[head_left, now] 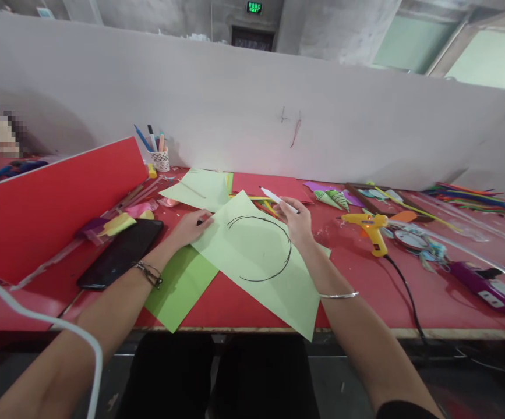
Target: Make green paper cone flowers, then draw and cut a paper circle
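A pale green sheet of paper (258, 253) lies slanted in front of me with a black, unclosed curve drawn on it. My right hand (299, 224) is closed around a white marker (275, 195), its dark tip pointing up and left, above the sheet's upper right side. At the sheet's left edge, my left hand (190, 227) pinches a small black marker cap (200, 222). Partly beneath the pale sheet is a brighter green sheet (180, 291). Another pale green sheet (197, 189) lies behind, with a thin stick on it.
On the left are a black phone (121, 253) and a standing red board (60, 203). A pen cup (160, 159) stands by the wall. To the right lie a yellow glue gun (369, 227) with a cord, a purple power strip (490, 288) and colourful pipe cleaners (470, 195).
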A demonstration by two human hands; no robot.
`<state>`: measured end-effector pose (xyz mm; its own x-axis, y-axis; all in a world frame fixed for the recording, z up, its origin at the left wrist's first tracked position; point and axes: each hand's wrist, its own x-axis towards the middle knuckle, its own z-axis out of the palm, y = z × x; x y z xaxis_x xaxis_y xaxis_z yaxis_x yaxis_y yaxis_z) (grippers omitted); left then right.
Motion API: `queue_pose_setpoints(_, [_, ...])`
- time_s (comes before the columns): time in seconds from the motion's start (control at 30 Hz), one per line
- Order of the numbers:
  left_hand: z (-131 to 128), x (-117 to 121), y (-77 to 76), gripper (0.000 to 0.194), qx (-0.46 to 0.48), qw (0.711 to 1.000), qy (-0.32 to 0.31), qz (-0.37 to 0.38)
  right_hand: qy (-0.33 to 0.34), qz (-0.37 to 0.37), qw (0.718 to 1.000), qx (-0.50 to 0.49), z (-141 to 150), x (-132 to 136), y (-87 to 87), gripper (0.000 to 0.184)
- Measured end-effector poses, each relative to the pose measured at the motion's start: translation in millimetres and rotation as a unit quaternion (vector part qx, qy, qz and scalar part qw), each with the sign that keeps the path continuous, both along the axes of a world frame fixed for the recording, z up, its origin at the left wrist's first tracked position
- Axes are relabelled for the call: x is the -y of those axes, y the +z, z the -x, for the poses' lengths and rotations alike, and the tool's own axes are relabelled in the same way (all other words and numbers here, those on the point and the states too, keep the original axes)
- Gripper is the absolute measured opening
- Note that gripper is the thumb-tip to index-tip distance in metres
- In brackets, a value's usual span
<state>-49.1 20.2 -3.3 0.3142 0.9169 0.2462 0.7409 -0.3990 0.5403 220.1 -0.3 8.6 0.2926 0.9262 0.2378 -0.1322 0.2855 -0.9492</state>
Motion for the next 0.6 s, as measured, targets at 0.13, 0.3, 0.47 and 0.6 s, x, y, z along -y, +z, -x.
queue_pose_setpoints(0.13, [1,0,-1.1,0.031,0.003,1.000,0.001,0.011,0.016,0.016,0.999,0.029,-1,-1,-2.3,0.022])
queue_pose_setpoints(0.3, [1,1,-1.0,0.029,-0.048,0.998,-0.032,0.003,0.087,0.101,0.990,0.039,9,-1,-10.2,0.021])
queue_pose_setpoints(0.47, [3,1,1.2,0.029,-0.075,0.996,-0.044,-0.001,0.085,0.059,0.991,0.081,21,-2,-15.0,0.023])
queue_pose_setpoints(0.6, [3,0,-0.3,0.029,-0.059,0.997,-0.043,0.007,0.067,0.014,0.995,0.074,27,-3,-17.0,0.026])
